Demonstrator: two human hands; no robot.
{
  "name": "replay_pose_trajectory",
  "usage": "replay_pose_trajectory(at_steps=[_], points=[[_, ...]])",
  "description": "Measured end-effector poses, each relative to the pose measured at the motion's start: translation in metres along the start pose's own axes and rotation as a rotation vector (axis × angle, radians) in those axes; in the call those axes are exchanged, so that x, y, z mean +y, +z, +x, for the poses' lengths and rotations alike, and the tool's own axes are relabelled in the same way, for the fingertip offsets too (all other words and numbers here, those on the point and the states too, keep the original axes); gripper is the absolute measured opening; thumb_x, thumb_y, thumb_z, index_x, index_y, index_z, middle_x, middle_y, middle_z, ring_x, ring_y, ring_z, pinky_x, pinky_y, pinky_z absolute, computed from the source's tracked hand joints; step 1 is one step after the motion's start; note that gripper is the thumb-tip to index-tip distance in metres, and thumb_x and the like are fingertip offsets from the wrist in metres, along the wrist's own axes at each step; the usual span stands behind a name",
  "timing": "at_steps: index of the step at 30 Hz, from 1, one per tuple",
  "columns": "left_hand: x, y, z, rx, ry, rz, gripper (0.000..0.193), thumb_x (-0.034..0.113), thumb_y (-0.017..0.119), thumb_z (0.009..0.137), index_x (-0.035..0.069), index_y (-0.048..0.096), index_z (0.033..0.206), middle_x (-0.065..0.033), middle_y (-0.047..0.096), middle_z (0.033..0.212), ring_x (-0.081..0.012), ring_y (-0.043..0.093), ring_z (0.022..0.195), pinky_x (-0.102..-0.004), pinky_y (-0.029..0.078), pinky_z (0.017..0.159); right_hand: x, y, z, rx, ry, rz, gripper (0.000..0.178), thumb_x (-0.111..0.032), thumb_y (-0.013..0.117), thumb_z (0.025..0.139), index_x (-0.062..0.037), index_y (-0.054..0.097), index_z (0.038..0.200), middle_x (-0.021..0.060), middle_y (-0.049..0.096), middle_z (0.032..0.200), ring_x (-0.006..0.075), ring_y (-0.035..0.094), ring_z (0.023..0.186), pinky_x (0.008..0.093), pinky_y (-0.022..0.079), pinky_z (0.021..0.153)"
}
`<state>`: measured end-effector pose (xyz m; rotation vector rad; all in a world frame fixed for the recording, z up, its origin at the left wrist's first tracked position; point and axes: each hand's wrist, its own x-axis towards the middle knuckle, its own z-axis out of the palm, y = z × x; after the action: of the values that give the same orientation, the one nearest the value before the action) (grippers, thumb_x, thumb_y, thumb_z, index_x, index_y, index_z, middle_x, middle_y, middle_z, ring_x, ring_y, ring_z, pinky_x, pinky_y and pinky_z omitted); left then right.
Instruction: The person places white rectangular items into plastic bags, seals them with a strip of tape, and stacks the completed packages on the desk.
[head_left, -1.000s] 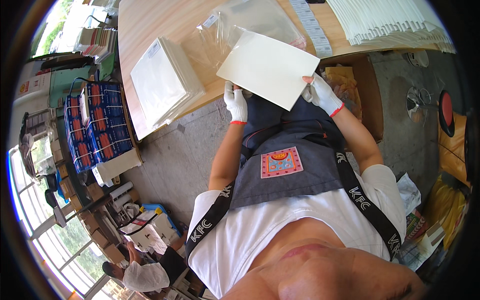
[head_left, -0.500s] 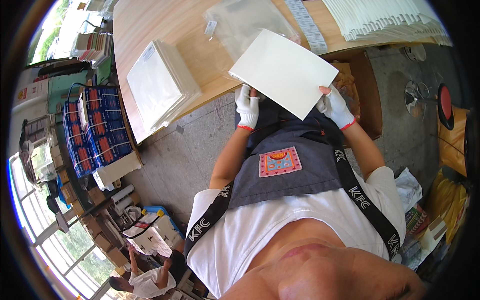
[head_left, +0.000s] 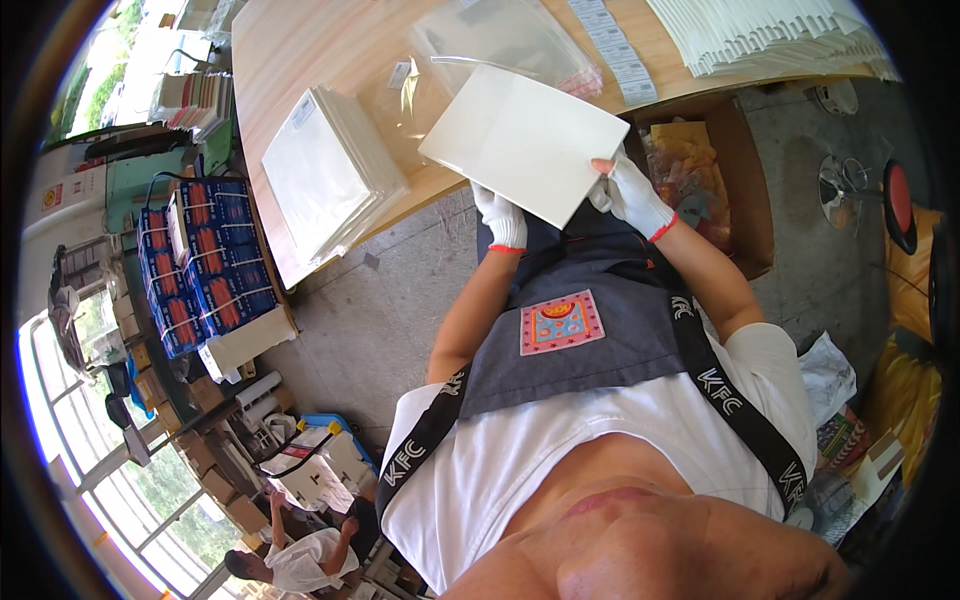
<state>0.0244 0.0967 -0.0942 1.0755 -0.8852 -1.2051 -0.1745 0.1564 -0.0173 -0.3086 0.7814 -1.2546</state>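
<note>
I hold a flat white rectangular sheet over the near edge of a wooden table. My left hand, in a white glove, grips the sheet's lower left edge. My right hand, also gloved, grips its lower right corner. A clear plastic bag lies on the table just beyond the sheet. A stack of bagged white sheets rests on the table to the left.
More white sheets are fanned out at the table's far right. An open cardboard box with colourful contents stands under the table. Blue and red cartons are stacked at left. Another person crouches at lower left.
Both hands have carried the white sheet up and away from my body, over the table edge toward the clear bag.
</note>
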Motion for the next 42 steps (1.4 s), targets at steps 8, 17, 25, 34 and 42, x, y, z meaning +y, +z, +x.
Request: replay_pose_trajectory(at_steps=[8,17,25,34,42], points=[[-0.004,0.023,-0.023,-0.135,-0.683,-0.551,0.038,0.026,0.037,0.097,0.0,0.045,0.123,-0.0166,0.058,0.111,-0.0292,0.061,0.096,-0.0391,0.055,0.077,0.002,-0.003,-0.042,0.132,-0.052,-0.124,0.035,-0.026,0.056,0.09,-0.0043,0.045,0.116,0.0078,0.061,0.08,0.0138,0.06,0.056,0.0238,0.047,0.045],[0.0,0.02,-0.036,-0.353,-0.876,-0.186,0.012,0.008,0.046,0.091,0.008,0.056,0.098,-0.0109,0.063,0.094,-0.0215,0.064,0.073,-0.0357,0.056,0.066,0.027,-0.005,0.023,0.221,0.01,0.619,0.039,-0.013,0.047,0.094,0.0001,0.037,0.129,0.0199,0.05,0.122,0.0296,0.051,0.115,0.0418,0.049,0.094],[0.03,-0.012,-0.007,-0.353,-0.796,-0.05,0.032,0.033,0.05,0.092,0.007,0.051,0.112,-0.0094,0.06,0.106,-0.0232,0.062,0.091,-0.0412,0.053,0.073,-0.012,0.032,0.018,-0.139,-0.468,-1.224,0.023,-0.016,0.056,0.087,-0.0107,0.059,0.109,0.0058,0.064,0.102,0.0215,0.062,0.084,0.0311,0.05,0.072],[0.055,-0.022,0.018,-0.362,-0.691,0.303,0.028,0.023,0.055,0.091,-0.003,0.06,0.097,-0.0143,0.067,0.093,-0.017,0.065,0.07,-0.0257,0.054,0.06,-0.026,0.01,0.078,-0.186,-0.751,-1.953,0.033,-0.026,0.062,0.079,-0.0178,0.06,0.111,0.0028,0.058,0.104,0.0231,0.059,0.089,0.0361,0.048,0.073],[0.057,-0.029,0.011,-0.34,-0.715,0.205,0.025,0.022,0.055,0.091,-0.002,0.06,0.095,-0.0117,0.067,0.087,-0.0192,0.066,0.068,-0.0292,0.055,0.059,0.037,0.048,0.057,-0.245,-0.666,-2.025,0.013,-0.029,0.059,0.08,-0.0163,0.055,0.083,0.006,0.06,0.058,0.0246,0.063,0.055,0.0393,0.048,0.046]])
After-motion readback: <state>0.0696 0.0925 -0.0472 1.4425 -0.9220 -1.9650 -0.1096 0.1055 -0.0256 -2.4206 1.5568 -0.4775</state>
